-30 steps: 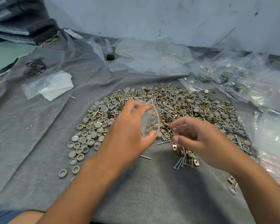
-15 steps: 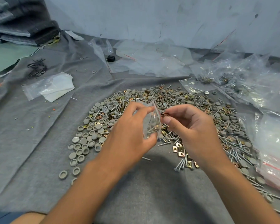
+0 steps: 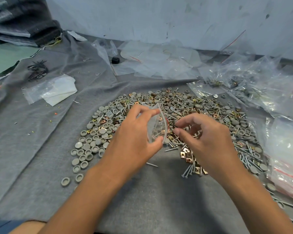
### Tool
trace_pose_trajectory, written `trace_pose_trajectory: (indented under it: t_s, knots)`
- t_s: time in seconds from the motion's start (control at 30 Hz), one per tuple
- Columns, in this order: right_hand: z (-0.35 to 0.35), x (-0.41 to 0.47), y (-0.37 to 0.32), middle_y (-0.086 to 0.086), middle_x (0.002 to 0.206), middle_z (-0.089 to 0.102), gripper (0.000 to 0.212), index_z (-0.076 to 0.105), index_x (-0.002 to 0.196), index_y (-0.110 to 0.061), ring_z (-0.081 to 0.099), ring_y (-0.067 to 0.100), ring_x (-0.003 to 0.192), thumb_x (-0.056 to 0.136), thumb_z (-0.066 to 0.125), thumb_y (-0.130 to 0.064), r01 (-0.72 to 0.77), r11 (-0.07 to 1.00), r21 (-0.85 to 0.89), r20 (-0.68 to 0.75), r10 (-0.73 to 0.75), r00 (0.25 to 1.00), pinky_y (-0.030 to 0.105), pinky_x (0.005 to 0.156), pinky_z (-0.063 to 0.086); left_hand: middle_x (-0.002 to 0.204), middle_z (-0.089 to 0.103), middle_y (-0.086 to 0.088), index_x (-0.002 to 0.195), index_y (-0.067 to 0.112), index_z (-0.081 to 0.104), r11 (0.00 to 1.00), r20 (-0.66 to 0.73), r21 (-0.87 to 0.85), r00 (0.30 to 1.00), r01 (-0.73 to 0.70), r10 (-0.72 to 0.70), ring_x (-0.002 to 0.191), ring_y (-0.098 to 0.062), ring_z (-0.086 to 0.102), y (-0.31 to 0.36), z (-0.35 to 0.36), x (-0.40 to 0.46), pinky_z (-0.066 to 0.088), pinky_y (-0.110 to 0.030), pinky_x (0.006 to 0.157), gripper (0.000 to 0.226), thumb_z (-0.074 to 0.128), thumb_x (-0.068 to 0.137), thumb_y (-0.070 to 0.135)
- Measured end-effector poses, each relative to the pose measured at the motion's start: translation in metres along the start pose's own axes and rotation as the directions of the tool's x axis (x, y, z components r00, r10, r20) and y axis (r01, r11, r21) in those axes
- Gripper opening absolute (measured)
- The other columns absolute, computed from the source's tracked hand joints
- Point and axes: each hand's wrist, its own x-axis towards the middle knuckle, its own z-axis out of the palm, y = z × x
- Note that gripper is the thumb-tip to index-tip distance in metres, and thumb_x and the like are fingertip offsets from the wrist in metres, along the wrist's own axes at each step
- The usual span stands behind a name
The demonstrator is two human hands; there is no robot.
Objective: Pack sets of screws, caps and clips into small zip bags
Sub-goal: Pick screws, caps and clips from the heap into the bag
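Note:
My left hand (image 3: 134,137) grips a small clear zip bag (image 3: 157,125) between thumb and fingers, its mouth held open toward the right. A screw and a brass clip show inside it. My right hand (image 3: 205,137) hovers just right of the bag with its fingers loosely spread and nothing visible in them. Under both hands spreads a pile of grey caps (image 3: 93,142), silver screws (image 3: 247,156) and brass clips (image 3: 186,154) on the grey cloth (image 3: 41,149).
Empty clear bags (image 3: 159,63) lie at the back by the wall. Filled bags (image 3: 254,83) are heaped at the right, with more at the right edge (image 3: 287,159). A flat bag with white paper (image 3: 52,90) and black ties (image 3: 36,71) lie at the left.
My right hand went to the bag's mouth with a small part pinched, then drew back a little to the right with fingers spread. The left hand kept holding the bag open.

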Motion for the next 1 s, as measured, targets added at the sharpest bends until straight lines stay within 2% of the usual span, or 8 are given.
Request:
trace_pose_trajectory:
  t_s: [0.1,0.17,0.3,0.5,0.63,0.77,0.93,1.0]
  knots:
    - [-0.012,-0.001,0.021,-0.022,0.08,0.062,0.014,0.065,0.088,-0.045,0.058,-0.004,0.071,0.083,0.078,-0.043,-0.125,0.938,-0.323,0.313,0.231,0.921,0.013,0.052,0.041,0.123,0.043,0.016,0.142,0.025,0.054,1.0,0.007,0.012,1.0,-0.004,0.004,0.072,-0.008,0.051,0.001,0.0,0.0,0.048,-0.017,0.077,0.064,0.075,0.083,0.035]
    - [-0.012,-0.005,0.027,-0.022,0.089,0.06,0.021,0.066,0.096,-0.044,0.056,-0.003,0.074,0.081,0.079,-0.048,-0.066,0.874,-0.481,0.433,0.302,0.849,0.024,0.066,0.051,0.123,0.042,0.016,0.143,0.025,0.054,1.0,0.01,0.017,1.0,-0.004,0.004,0.073,-0.009,0.051,0.001,0.0,-0.001,0.05,-0.019,0.079,0.064,0.075,0.083,0.035]
    - [-0.007,-0.008,0.025,-0.02,0.1,0.057,0.026,0.064,0.106,-0.043,0.058,0.004,0.089,0.083,0.075,-0.051,0.039,0.847,-0.531,0.466,0.254,0.848,0.03,0.077,0.054,0.123,0.043,0.015,0.143,0.024,0.054,1.0,0.007,0.017,1.0,0.0,0.0,0.073,-0.009,0.051,0.0,0.0,-0.001,0.051,-0.02,0.079,0.064,0.075,0.084,0.034]
    - [-0.007,-0.007,0.022,-0.017,0.102,0.058,0.011,0.063,0.107,-0.037,0.059,0.007,0.096,0.096,0.064,-0.038,0.083,0.863,-0.498,0.512,0.215,0.832,0.031,0.085,0.053,0.122,0.042,0.018,0.142,0.026,0.054,0.999,0.005,0.031,1.0,-0.006,0.006,0.071,-0.004,0.052,0.0,0.0,-0.002,0.043,-0.011,0.076,0.063,0.075,0.084,0.036]
    - [-0.006,-0.007,0.021,-0.015,0.106,0.057,0.011,0.06,0.109,-0.038,0.061,0.008,0.095,0.103,0.051,-0.036,0.147,0.82,-0.554,0.488,0.176,0.855,0.029,0.082,0.053,0.121,0.042,0.019,0.143,0.027,0.053,0.999,0.008,0.036,1.0,-0.006,0.005,0.071,0.0,0.051,0.001,0.0,-0.002,0.039,-0.007,0.073,0.064,0.075,0.084,0.036]
    - [0.0,-0.012,0.021,-0.015,0.106,0.056,0.009,0.055,0.109,-0.038,0.062,0.012,0.094,0.103,0.049,-0.035,0.2,0.784,-0.588,0.47,0.129,0.873,0.032,0.079,0.053,0.121,0.041,0.021,0.143,0.028,0.052,0.999,0.011,0.036,1.0,0.001,-0.001,0.071,-0.001,0.051,0.001,0.0,-0.002,0.038,-0.004,0.071,0.064,0.075,0.084,0.038]
    - [-0.001,-0.013,0.026,-0.012,0.105,0.055,0.013,0.058,0.107,-0.035,0.062,0.013,0.095,0.104,0.049,-0.027,0.162,0.845,-0.509,0.498,0.136,0.857,0.034,0.083,0.054,0.122,0.042,0.02,0.143,0.027,0.052,0.999,0.012,0.035,1.0,0.007,-0.007,0.072,-0.003,0.052,0.002,-0.001,-0.002,0.038,-0.005,0.071,0.064,0.074,0.084,0.039]
    - [-0.004,-0.013,0.026,-0.014,0.106,0.054,0.013,0.06,0.108,-0.034,0.061,0.011,0.097,0.104,0.048,-0.034,0.166,0.859,-0.485,0.515,0.127,0.848,0.032,0.086,0.053,0.122,0.042,0.02,0.143,0.027,0.053,0.999,0.013,0.031,1.0,0.012,-0.013,0.072,-0.003,0.052,0.002,-0.001,-0.002,0.039,-0.006,0.073,0.064,0.074,0.084,0.038]
